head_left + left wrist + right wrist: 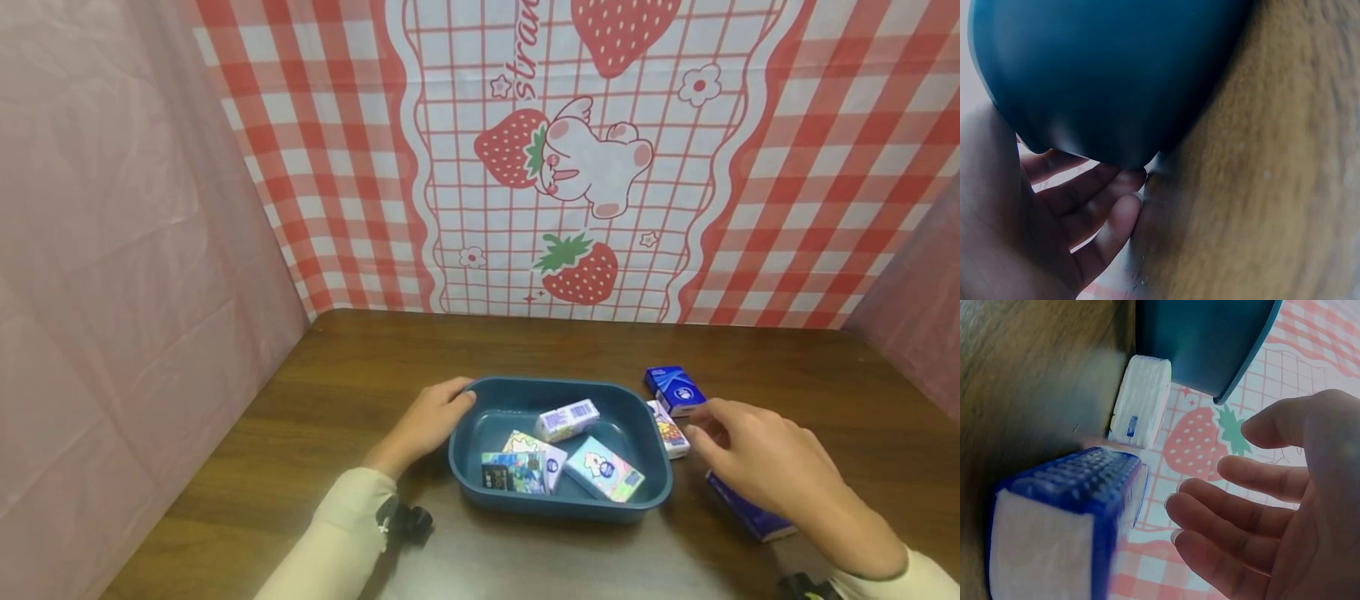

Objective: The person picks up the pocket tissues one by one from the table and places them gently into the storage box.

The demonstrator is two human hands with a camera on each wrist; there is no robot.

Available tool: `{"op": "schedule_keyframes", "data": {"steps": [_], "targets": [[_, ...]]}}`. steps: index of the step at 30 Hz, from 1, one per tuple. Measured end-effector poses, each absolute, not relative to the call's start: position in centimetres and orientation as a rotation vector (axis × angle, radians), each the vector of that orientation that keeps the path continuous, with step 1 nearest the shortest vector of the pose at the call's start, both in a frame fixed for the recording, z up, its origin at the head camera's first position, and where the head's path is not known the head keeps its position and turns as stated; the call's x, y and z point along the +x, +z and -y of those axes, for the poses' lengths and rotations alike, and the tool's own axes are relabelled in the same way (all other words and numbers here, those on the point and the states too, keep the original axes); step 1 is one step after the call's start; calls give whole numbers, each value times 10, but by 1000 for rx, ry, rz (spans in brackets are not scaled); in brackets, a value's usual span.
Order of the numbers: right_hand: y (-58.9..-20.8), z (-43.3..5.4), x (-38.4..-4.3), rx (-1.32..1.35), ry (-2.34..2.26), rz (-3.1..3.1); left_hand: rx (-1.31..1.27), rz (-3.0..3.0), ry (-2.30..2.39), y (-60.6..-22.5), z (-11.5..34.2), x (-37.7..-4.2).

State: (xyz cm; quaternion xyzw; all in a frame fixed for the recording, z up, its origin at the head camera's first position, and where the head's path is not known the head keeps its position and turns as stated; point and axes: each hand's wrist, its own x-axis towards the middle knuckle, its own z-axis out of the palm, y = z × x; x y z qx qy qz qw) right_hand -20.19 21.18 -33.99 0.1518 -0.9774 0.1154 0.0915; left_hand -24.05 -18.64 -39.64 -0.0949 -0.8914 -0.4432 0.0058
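A dark teal plastic tub (465,492) stands on the table. My left hand (429,423) holds its left end, thumb at the rim and fingers along the outside wall (1104,75). Several small tissue packs lie in the tub, among them a pastel pack (606,468), a white-and-purple pack (567,419) on its side and a dark patterned pack (525,475). My right hand (772,458) hovers right of the tub, fingers loosely bent and holding nothing. Near its fingertips is a white patterned pack (670,432), against the tub's right side.
A blue tissue pack (675,390) lies behind the white patterned one. Another blue pack (750,510) is partly hidden under my right hand. The brown wood table (360,358) ends at a red-and-white strawberry cloth (337,167); pink cloth (112,250) hangs at the left.
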Motion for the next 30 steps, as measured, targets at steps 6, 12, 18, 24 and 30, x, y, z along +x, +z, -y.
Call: {"op": "schedule_keyframes", "data": {"steps": [6, 12, 18, 24, 30], "targets": [[-341, -217, -204, 440, 336, 2931, -311, 2789, -1385, -395, 186, -241], [-342, -221, -206, 433, 343, 2970, -311, 2782, -1394, -394, 186, -240], [-346, -227, -209, 417, 336, 3032, -298, 2793, -1409, -394, 186, -239], [-348, -231, -212, 409, 328, 3051, -289, 2804, -1414, -395, 186, -239], [-349, -233, -213, 409, 318, 3063, -305, 2793, -1420, -396, 187, -240]]}}
